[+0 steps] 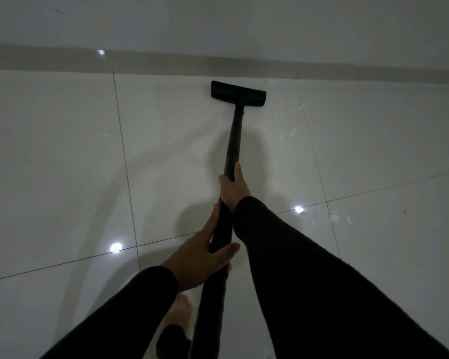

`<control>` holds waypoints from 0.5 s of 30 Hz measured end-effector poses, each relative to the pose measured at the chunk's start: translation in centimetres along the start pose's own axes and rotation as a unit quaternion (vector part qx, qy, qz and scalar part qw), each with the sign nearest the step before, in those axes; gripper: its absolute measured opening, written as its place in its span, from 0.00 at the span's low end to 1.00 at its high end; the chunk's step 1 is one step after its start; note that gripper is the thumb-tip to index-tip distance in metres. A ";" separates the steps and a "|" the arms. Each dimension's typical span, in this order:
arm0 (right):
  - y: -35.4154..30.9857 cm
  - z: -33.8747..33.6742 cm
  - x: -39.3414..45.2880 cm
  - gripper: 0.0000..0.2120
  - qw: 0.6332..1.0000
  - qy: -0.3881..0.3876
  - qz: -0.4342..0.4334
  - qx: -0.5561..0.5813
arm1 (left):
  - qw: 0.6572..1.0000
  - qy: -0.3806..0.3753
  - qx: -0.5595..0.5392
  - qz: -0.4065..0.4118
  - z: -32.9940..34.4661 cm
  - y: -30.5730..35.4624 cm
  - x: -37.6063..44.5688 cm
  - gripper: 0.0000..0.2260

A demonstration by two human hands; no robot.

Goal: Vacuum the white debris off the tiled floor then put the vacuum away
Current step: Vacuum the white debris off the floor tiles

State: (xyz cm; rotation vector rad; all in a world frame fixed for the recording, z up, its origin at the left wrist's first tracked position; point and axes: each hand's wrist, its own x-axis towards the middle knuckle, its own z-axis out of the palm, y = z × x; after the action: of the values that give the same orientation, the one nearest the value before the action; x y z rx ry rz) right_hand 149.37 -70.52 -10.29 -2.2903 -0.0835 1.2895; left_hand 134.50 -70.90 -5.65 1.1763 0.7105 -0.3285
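Note:
A black vacuum wand (pixel 234 138) runs from my hands out to its flat floor head (pixel 237 93), which rests on the glossy white tiled floor (pixel 62 151) close to the skirting. My right hand (pixel 233 187) grips the wand higher up, fingers wrapped around the tube. My left hand (pixel 205 251) grips it lower down, thumb across the front. White debris (pixel 287 117) lies scattered just right of the floor head. More white scraps (pixel 335 218) lie on the tiles further right, near a grout line.
A grey skirting strip (pixel 322 64) and a pale wall (pixel 218 22) bound the floor just beyond the vacuum head. My bare foot (pixel 180 310) stands on the tiles under my left arm. Bright light reflections dot the floor.

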 end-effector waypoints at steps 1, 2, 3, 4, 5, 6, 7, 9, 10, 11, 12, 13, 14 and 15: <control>0.2 -0.2 -0.3 0.31 1.000 -0.001 0.000 -0.002 | 1.000 0.000 -0.003 -0.001 0.3 0.0 -0.2 0.38; 0.4 -0.3 -0.7 0.30 1.000 -0.003 -0.001 -0.003 | 1.000 0.000 -0.005 -0.001 0.7 -0.1 -0.4 0.38; 0.8 -0.4 -1.0 0.30 1.000 -0.004 0.000 -0.003 | 1.000 0.001 -0.007 -0.003 1.1 -0.3 -0.7 0.38; 1.2 -0.5 -1.4 0.30 1.000 -0.005 0.001 -0.002 | 1.000 0.002 -0.009 -0.005 1.5 -0.5 -1.0 0.38; 1.6 -0.5 -1.8 0.30 1.000 -0.006 0.000 -0.001 | 1.000 0.002 -0.010 -0.006 1.9 -0.8 -1.3 0.38; 2.0 -0.5 -2.1 0.30 1.000 -0.008 -0.001 -0.001 | 1.000 0.002 -0.009 -0.007 2.2 -1.1 -1.5 0.38; 2.5 -0.5 -2.4 0.30 1.000 -0.009 -0.002 -0.001 | 1.000 0.002 -0.007 -0.007 2.6 -1.4 -1.8 0.38; 3.4 -0.4 -2.8 0.30 1.000 -0.005 -0.002 -0.001 | 1.000 0.001 0.001 -0.007 3.2 -1.8 -2.4 0.38; 3.9 -0.4 -3.1 0.30 1.000 -0.003 -0.003 -0.002 | 1.000 0.001 0.002 -0.008 3.4 -2.0 -2.7 0.38; 4.3 -0.3 -3.4 0.30 1.000 -0.003 -0.005 -0.005 | 1.000 0.002 0.001 -0.009 3.7 -2.3 -3.0 0.38; 4.8 -0.1 -3.7 0.30 1.000 -0.004 -0.006 -0.010 | 1.000 0.001 -0.003 -0.010 4.0 -2.6 -3.4 0.38; 5.4 -0.1 -4.1 0.31 1.000 -0.004 -0.006 -0.011 | 1.000 0.000 -0.004 -0.008 4.4 -2.9 -3.9 0.38; 6.0 0.0 -4.5 0.30 1.000 -0.002 -0.005 -0.007 | 1.000 -0.002 0.000 -0.004 4.8 -3.1 -4.3 0.38; 6.5 0.0 -4.9 0.30 1.000 -0.002 -0.005 -0.001 | 1.000 -0.004 0.006 -0.003 5.2 -3.4 -4.7 0.38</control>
State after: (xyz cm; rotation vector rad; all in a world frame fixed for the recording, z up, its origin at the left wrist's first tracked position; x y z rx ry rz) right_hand 145.46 -77.58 -9.42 -2.2862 -0.0963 1.2885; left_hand 130.75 -77.49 -4.00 1.1834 0.7056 -0.3419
